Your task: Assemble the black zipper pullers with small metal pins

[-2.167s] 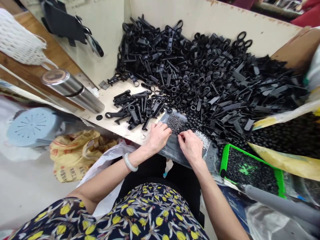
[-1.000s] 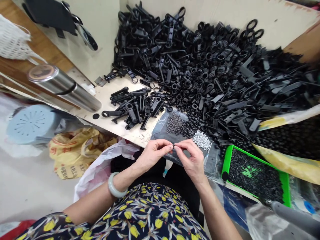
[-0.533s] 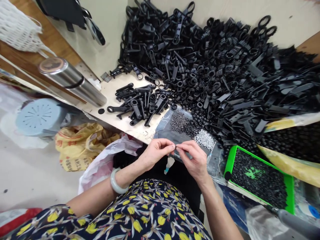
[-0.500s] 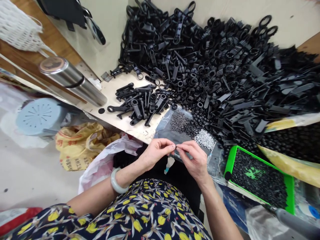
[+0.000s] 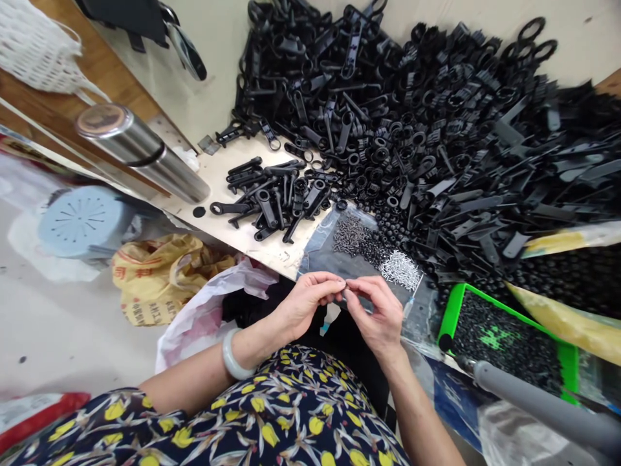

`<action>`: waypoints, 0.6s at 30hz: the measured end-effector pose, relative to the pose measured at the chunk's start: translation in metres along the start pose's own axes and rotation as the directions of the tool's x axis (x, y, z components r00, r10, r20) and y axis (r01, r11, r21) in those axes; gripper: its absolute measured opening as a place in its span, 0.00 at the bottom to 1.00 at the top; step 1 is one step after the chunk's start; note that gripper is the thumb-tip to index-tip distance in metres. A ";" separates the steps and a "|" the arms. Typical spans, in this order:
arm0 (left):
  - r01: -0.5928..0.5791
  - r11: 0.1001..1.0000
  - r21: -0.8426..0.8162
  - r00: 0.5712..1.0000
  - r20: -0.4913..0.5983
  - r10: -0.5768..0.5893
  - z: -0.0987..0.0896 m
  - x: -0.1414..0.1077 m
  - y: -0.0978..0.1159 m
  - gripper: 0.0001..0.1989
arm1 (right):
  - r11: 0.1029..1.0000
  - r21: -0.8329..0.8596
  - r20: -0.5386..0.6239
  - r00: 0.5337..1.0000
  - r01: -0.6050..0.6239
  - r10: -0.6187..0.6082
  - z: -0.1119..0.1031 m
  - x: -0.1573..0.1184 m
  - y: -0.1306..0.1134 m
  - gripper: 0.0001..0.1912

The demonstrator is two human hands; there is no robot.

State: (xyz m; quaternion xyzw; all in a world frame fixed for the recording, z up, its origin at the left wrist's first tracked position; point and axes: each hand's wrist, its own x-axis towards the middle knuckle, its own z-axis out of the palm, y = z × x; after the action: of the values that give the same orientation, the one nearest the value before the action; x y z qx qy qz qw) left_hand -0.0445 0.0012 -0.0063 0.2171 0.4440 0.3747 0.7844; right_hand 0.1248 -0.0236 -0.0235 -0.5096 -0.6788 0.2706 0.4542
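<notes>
Large heap of black plastic parts (image 5: 388, 123) covers the back of the counter (image 5: 218, 239). Silver pins (image 5: 400, 270) lie in a small pile nearer the person. Left hand (image 5: 310, 299) and right hand (image 5: 377, 310) meet at the fingertips, pinching a tiny dark piece (image 5: 345, 287), possibly a fastener, before the counter edge.

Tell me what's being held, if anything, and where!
The left hand and right hand pinch a tiny dark piece at their fingertips; which part is unclear.
</notes>
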 end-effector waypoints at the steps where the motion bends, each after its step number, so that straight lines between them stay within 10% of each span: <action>1: 0.005 1.000 -0.020 1.000 0.003 -0.005 0.001 0.000 0.000 0.07 | 1.000 0.006 -0.020 1.000 -0.012 0.012 0.002 -0.001 0.000 0.10; 12: 0.030 0.991 -0.128 0.998 -0.052 -0.037 0.004 0.003 -0.009 0.11 | 0.993 -0.115 -0.093 0.995 0.027 -0.038 0.014 -0.002 0.003 0.11; 18: -0.196 0.914 0.356 0.980 0.037 0.196 -0.004 0.007 0.001 0.15 | 0.995 -0.087 -0.068 0.996 0.054 -0.060 0.006 0.005 0.012 0.11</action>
State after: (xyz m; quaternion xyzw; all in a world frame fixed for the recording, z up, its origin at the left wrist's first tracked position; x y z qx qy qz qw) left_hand -0.0457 0.0068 -0.0114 0.3996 0.4805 0.3644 0.6903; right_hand 0.1247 -0.0143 -0.0338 -0.5181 -0.6877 0.2101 0.4632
